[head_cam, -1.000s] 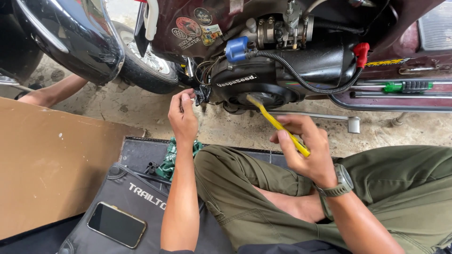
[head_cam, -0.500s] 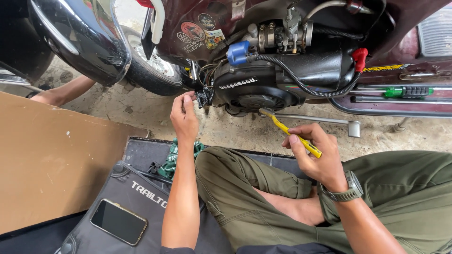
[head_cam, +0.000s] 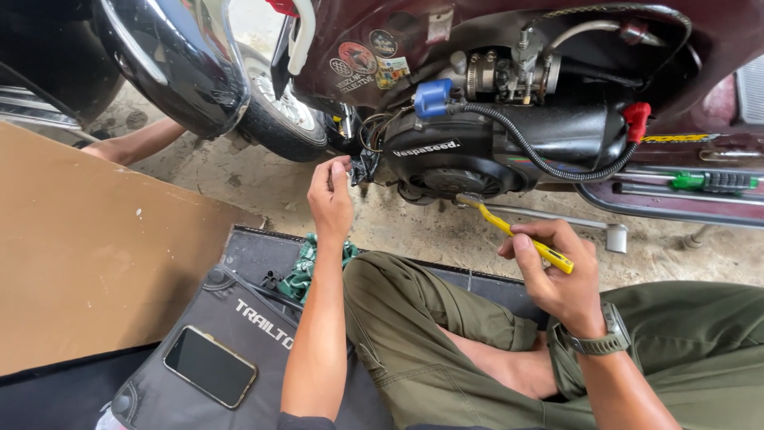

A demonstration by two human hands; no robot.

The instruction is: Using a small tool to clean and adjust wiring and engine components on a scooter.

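— Where is your left hand [head_cam: 330, 199] right now?

— You have it raised to the small black connector [head_cam: 364, 167] hanging off the wire bundle at the front of the scooter engine [head_cam: 461, 159]. Your fingertips pinch together right at that connector, touching it.

— And the right hand [head_cam: 557, 275]?

— It grips a yellow-handled tool [head_cam: 517, 232]. The handle runs across your curled fingers, with your thumb pressed on top. The metal tip sticks out past your fingers up to the left, just under the round black engine cover, close to it; whether it touches I cannot tell.

— Anything else around you?

— A phone [head_cam: 210, 366] lies on the dark mat [head_cam: 239, 318] beside your left forearm, and a green-handled screwdriver [head_cam: 708, 181] rests on the scooter's floorboard.
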